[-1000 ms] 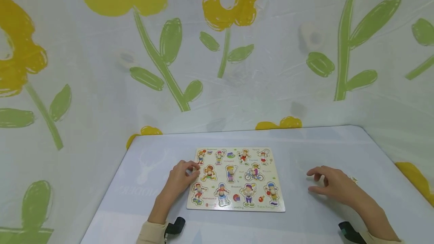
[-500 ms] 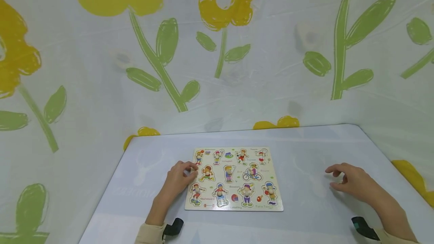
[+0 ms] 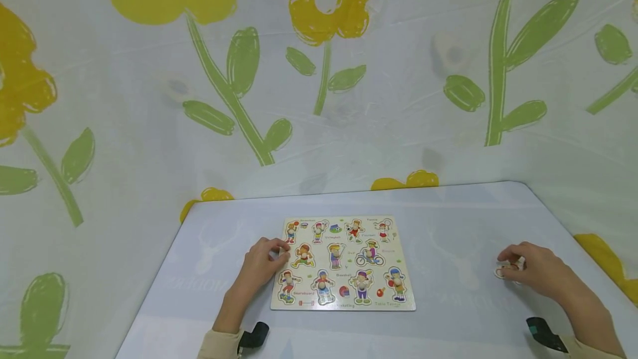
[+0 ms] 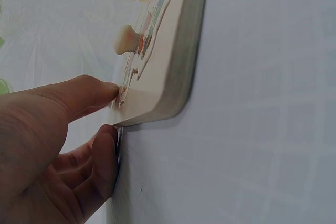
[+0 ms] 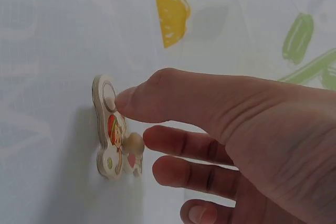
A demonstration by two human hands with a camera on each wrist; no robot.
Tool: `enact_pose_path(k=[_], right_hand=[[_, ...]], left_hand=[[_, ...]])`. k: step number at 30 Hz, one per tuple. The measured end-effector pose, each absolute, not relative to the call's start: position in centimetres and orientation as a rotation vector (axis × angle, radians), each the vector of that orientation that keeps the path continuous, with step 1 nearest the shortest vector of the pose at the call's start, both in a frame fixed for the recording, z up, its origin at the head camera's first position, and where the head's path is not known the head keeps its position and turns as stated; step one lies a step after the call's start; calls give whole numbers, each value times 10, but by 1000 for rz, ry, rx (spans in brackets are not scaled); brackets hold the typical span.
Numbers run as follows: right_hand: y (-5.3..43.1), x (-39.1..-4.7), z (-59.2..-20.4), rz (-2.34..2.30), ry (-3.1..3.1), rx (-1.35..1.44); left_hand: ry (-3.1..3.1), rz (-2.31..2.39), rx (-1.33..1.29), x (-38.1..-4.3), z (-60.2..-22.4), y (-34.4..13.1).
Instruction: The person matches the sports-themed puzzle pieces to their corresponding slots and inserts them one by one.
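Observation:
A wooden peg puzzle board (image 3: pixel 344 287) lies on the table, showing children at various sports. My left hand (image 3: pixel 261 259) pinches its left edge; in the left wrist view the thumb (image 4: pixel 94 93) lies along the face side near a corner, with curled fingers below it. Farther right, my right hand (image 3: pixel 538 270) holds a small knobbed puzzle piece (image 5: pixel 107 135) showing a figure in a red-and-green hat. The thumb touches its rounded end, and a fingertip meets the round wooden knob (image 5: pixel 134 143). Part of the grip is hidden behind the thumb.
The white table (image 3: pixel 448 215) carries faint printed lettering. A white sheet with yellow flowers (image 3: pixel 326 4) hangs behind and around it. Black wrist camera mounts (image 3: pixel 254 335) show at both sleeves. Several knobbed pieces sit on the board.
My right hand has moved right and closed its fingers around the puzzle piece, now visible at its fingertips. The left hand has stayed on the board's edge. The view has shifted slightly.

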State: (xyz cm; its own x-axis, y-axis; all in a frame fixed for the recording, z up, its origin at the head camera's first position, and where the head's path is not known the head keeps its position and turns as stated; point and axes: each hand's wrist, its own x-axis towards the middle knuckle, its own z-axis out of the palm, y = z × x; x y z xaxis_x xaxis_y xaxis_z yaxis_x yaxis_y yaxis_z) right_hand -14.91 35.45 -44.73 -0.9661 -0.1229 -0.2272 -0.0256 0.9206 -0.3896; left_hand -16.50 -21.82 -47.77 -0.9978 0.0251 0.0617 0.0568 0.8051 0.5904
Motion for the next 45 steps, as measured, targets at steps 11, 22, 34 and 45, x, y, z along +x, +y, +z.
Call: enact_pose_path(k=[11,22,34,45], right_hand=[[364,-150,-454,-544,2786,-25],[362,-147,-449,-498,2852,13],[359,-149,-452,-578,2889,-26],[355,-151,-459,-594,2861,-66]], left_hand=[[-2925,-956,-70,-164,-479,-220],[-2921,-939,-76,-166,-482,-220],[-2922,-943,-79,-166,-482,-220],[-2928,-954,-65,-167,-481,-219]])
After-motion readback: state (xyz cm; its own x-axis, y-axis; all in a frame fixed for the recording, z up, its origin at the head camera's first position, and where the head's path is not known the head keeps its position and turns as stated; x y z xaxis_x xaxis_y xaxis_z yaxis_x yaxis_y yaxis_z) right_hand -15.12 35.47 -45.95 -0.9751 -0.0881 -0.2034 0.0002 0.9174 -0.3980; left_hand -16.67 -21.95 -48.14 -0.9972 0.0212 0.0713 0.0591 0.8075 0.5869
